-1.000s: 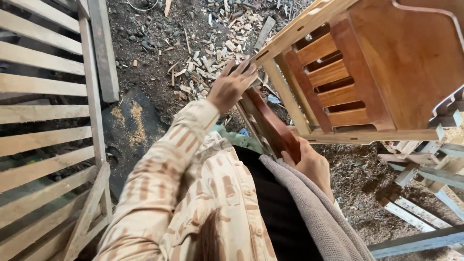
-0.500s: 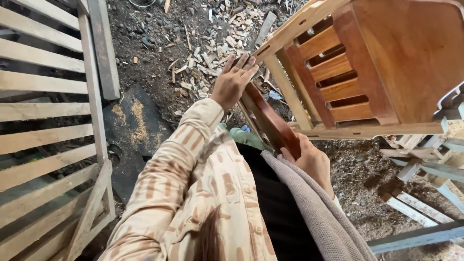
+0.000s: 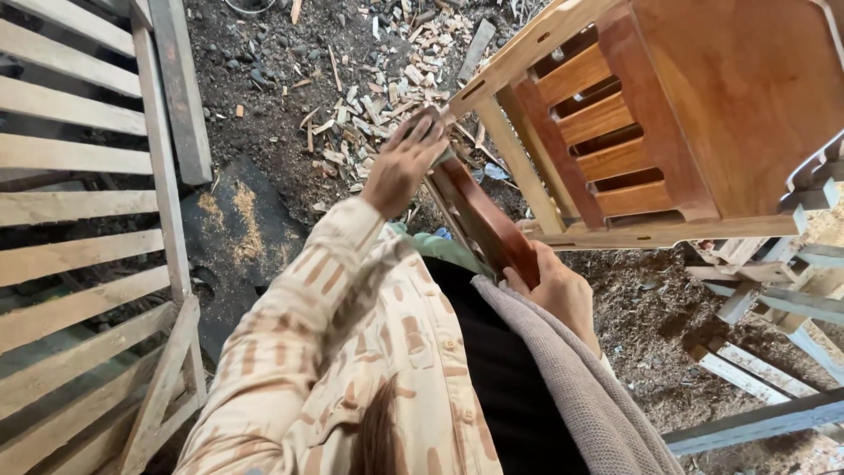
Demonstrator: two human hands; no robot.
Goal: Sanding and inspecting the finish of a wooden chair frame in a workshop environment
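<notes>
Left hand (image 3: pixel 400 165) slid toward 10 o'clock, flat and open on the glossy reddish chair leg (image 3: pixel 482 220); right hand (image 3: pixel 556 290) grips its lower end. Slatted chair back (image 3: pixel 607 132) at 2 o'clock.

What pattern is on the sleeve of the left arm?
Cream fabric with short tan-brown vertical dashes, on the long shirt sleeve behind the left hand; seen in the head view.

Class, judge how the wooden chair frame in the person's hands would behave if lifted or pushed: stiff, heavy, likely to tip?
The chair frame probably stays stiff: solid rails and slats. It looks fairly heavy, since the left hand and right hand both brace it. Already tilted, it may tip if released.
</notes>
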